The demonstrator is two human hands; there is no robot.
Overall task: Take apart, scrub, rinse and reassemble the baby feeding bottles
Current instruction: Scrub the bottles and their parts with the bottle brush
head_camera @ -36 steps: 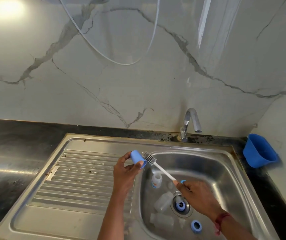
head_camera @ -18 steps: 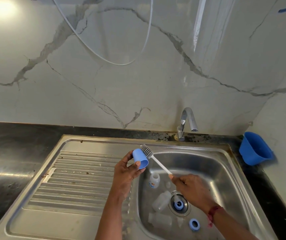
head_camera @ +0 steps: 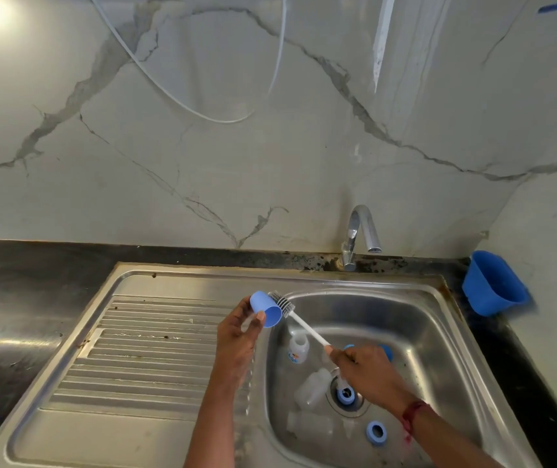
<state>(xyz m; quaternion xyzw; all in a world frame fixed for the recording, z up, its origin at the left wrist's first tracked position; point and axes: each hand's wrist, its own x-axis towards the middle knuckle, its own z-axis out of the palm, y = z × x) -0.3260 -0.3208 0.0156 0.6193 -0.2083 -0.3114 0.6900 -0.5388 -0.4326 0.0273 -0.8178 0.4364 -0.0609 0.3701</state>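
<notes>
A person stands at a steel sink [head_camera: 439, 346] seen from above. The left hand [head_camera: 238, 332] grips a blue cap [head_camera: 265, 309] between curled fingers and thumb, over the left edge of the basin, its open mouth turned to the right. The right hand [head_camera: 368, 376], fingers curled, pinches the white handle of a brush [head_camera: 299, 320] over the middle of the basin. The brush slants up to the left, and its grey bristle head lies at the far side of the cap's mouth; whether it touches cannot be told.

In the basin a small bottle [head_camera: 298, 347] stands upright near the left wall. A clear bottle [head_camera: 314, 388] lies on its side just left of the drain, and a second clear bottle [head_camera: 309, 425] lies nearer. A blue ring [head_camera: 345, 395] sits on the drain; a second blue ring [head_camera: 376, 433] lies nearer, to the right.

A ribbed draining board [head_camera: 155, 349] lies to the left. A tap [head_camera: 360, 234] stands at the far rim, and a blue tub [head_camera: 491, 285] hangs on the right wall.
</notes>
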